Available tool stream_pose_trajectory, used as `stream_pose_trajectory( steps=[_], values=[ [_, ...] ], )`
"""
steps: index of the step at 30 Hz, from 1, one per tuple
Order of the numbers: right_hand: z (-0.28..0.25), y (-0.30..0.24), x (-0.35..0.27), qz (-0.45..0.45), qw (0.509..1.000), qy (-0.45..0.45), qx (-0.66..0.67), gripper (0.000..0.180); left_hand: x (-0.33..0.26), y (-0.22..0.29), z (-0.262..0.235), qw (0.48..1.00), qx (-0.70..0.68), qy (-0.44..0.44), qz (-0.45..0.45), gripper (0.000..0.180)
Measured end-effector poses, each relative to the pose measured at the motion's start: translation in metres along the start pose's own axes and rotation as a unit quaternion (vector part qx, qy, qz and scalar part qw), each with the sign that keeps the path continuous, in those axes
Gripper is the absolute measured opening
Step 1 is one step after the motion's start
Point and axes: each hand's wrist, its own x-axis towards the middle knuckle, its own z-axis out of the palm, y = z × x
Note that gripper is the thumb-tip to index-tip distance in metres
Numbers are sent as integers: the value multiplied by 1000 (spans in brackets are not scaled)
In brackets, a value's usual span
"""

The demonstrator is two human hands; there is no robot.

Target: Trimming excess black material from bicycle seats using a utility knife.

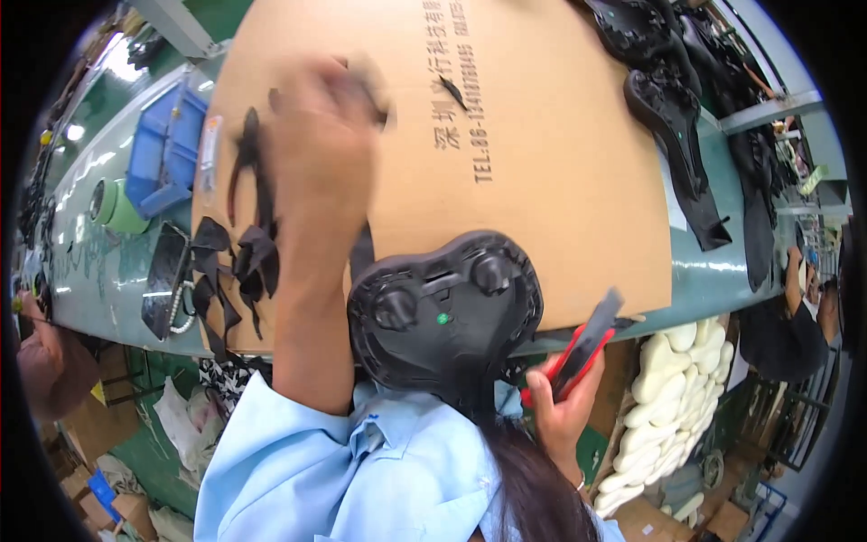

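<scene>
My left hand point(321, 122) is raised over the far left part of a cardboard sheet point(578, 181) and smeared by motion. A small dark piece shows at its fingertips; whether the fingers grip it is unclear. Near my body, at the sheet's front edge, lies a black bicycle saddle point(433, 339), underside up, with two round knobs at its wide end and a green dot in the middle. My right hand point(564, 402), to the right of the saddle, is closed around a red and black utility knife point(578, 357), its tip pointing up and away.
Black fabric scraps point(253, 257) and dark pliers point(242, 167) lie at the left. Beyond them are a phone point(164, 280), a blue bin point(164, 149) and a green tape roll point(113, 206). More black saddles point(668, 126) stand right. Cream pads point(673, 397) fill the lower right.
</scene>
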Motion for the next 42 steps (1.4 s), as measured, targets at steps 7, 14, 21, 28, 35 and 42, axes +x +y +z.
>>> stream_pose_trajectory(
  steps=[7, 14, 21, 28, 35, 42],
  values=[
    [42, -44, 106, -178, 982, -58, 15, 65, -40, -19, -14, 963, -64, -260, 37, 50],
    [17, -98, 165, -299, 940, 121, 109, 48, 114, -88, 27, 803, -508, -134, -281, 23],
    [-2, -27, 158, -151, 981, 87, 85, 47, 168, -91, 48, 952, -176, -230, -95, 38],
    [4, -7, 155, -61, 989, 83, 107, 48, 204, 24, 140, 837, -14, -539, 92, 49],
    [-2, 2, 152, 32, 990, 67, 118, 38, 305, 15, 328, 863, 326, -64, 380, 46],
    [-2, 9, 146, 12, 992, 78, 95, 42, 351, 8, 358, 904, 306, -63, 293, 62]
  ],
)
